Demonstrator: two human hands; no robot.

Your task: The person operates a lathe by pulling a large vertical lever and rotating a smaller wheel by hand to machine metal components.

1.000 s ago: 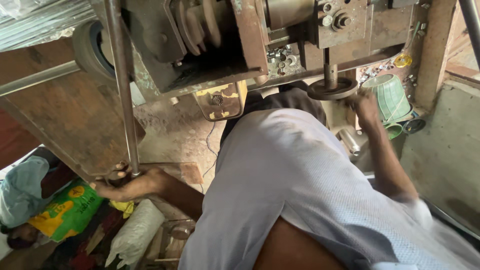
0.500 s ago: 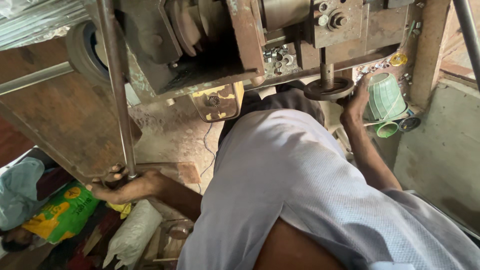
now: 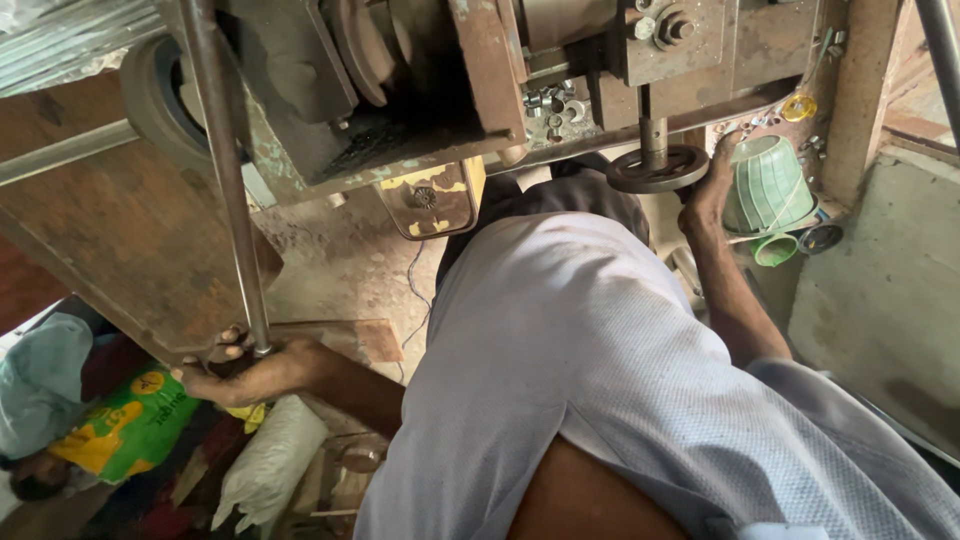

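My left hand (image 3: 245, 372) is at the lower left, fingers closed round the bottom end of a long steel rod (image 3: 222, 170) that runs up to the top edge. My right hand (image 3: 712, 185) reaches to the upper right and grips the rim of a small dark handwheel (image 3: 655, 170) on a vertical shaft under a rusty machine frame (image 3: 480, 70). My torso in a pale grey shirt (image 3: 600, 370) fills the middle and hides the space between the arms.
A green plastic cup (image 3: 770, 185) lies on its side just right of the handwheel. A yellow-green printed sack (image 3: 125, 420) and a white sack (image 3: 265, 465) lie on the floor at lower left. A rusty metal plate (image 3: 110, 260) slopes at left. A concrete wall (image 3: 880, 300) stands at right.
My right hand has slid up and left onto the handwheel's rim. My left hand keeps its hold on the rod's end. The view has shifted slightly.
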